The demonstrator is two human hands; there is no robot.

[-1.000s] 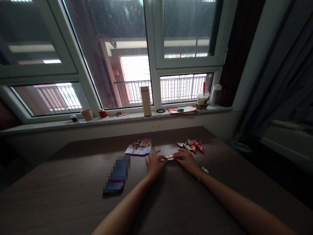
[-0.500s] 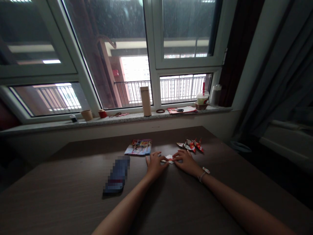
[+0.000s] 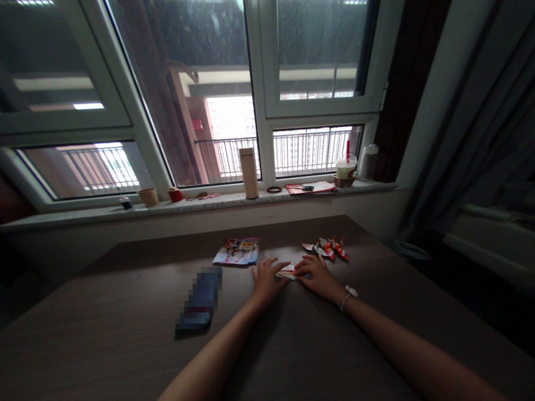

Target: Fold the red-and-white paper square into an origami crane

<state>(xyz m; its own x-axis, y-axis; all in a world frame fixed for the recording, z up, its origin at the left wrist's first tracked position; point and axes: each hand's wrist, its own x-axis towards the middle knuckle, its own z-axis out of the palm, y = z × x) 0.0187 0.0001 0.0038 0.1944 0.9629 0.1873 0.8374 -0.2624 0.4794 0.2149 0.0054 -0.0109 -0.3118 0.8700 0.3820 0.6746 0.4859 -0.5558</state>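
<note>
A small piece of folded paper point(image 3: 286, 272), white with red print, lies on the table between my two hands. My left hand point(image 3: 266, 283) rests at its left side, thumb and index finger curved about the paper's edges and gripping it. From the right, my right hand point(image 3: 320, 278) has its fingertips closed on the paper's right end. A bracelet point(image 3: 346, 299) circles my right wrist. Just beyond the right hand stand several folded paper cranes point(image 3: 328, 248) in red and white. Behind the left hand lies a stack of colourful printed sheets point(image 3: 237, 251).
A dark blue pixelated object point(image 3: 200, 301) lies left of my forearm on the brown table point(image 3: 117, 317). Along the windowsill point(image 3: 196, 203) stand a beige flask point(image 3: 249, 174), a paper cup point(image 3: 148, 196), a drink with a red straw point(image 3: 346, 167), and scissors point(image 3: 307, 188) on red paper.
The paper between my fingers has changed outline, now looking flatter and narrower. My left fingers have shifted slightly, with the index finger stretched further over the paper. The right hand has barely moved.
</note>
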